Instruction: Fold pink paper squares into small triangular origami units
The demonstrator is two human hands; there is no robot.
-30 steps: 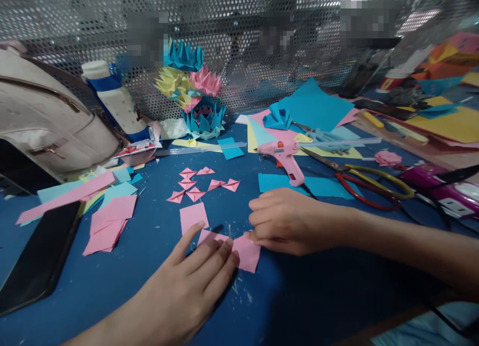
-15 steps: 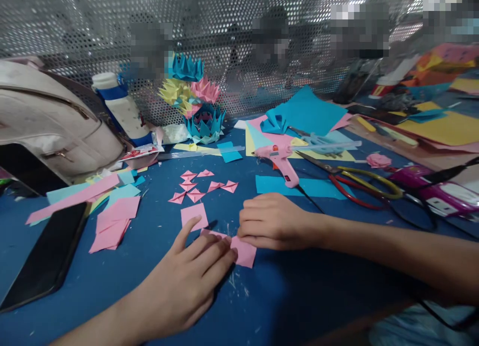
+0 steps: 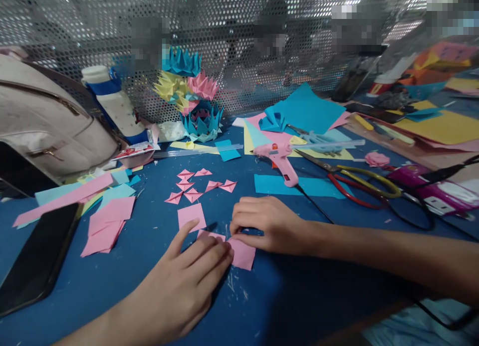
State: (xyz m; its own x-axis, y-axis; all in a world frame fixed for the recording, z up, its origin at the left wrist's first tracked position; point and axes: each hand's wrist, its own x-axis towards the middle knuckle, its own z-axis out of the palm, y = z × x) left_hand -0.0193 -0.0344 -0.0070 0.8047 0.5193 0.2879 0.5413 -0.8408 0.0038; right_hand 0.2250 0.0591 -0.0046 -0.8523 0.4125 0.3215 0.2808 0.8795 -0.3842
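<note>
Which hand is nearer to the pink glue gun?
Right. The right hand is just below the glue gun; the left hand is farther down and left.

Folded pieces [image 3: 192, 195] behind paper squares [image 3: 190, 216]

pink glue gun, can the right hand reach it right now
Probably yes: the pink glue gun lies just beyond the right hand, its handle over a flat blue paper strip, with nothing upright between them. Its fingertips are at pink paper, though.
</note>
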